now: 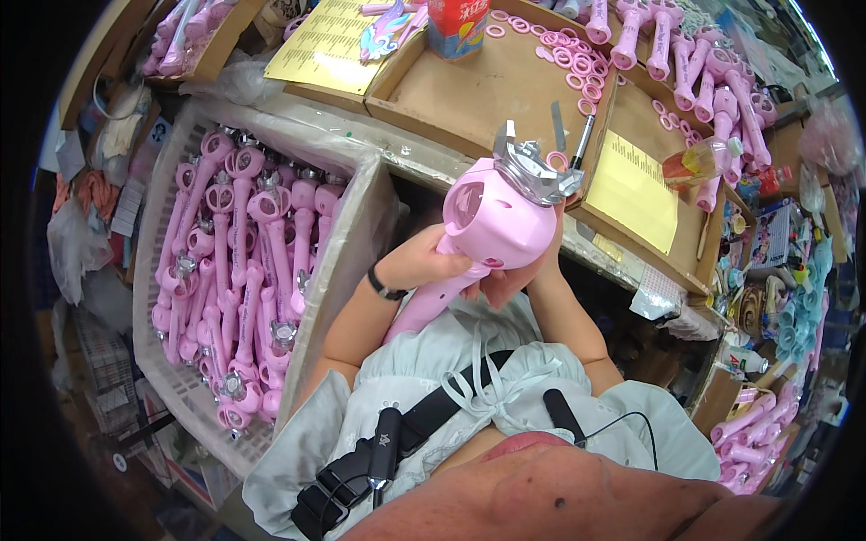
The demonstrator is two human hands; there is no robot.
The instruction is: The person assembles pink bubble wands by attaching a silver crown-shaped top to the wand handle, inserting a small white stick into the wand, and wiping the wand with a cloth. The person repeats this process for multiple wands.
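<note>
A pink toy wand [505, 225] with a silver crown-shaped top [532, 176] is held up close in front of my body. My left hand [422, 261] wraps round it just below the round head, its thumb lying across the pink plastic. From the other side my right hand [519, 281] is closed on the head, with part of its fingers hidden behind it. The head has an oval opening facing left, and the handle slants down toward my lap. Beyond the crown, a slim dark pen-like tool [584, 142] and a flat metal blade [557, 126] lie at the cardboard tray.
At left stands a white plastic basket [149, 298] packed with pink wands [239, 270]. Cardboard trays [433, 104] on the bench hold pink rings [577, 63], a red drink carton [458, 27] and yellow printed sheets [631, 194]. More wands [722, 81] are piled far right, beside a bottle [699, 164].
</note>
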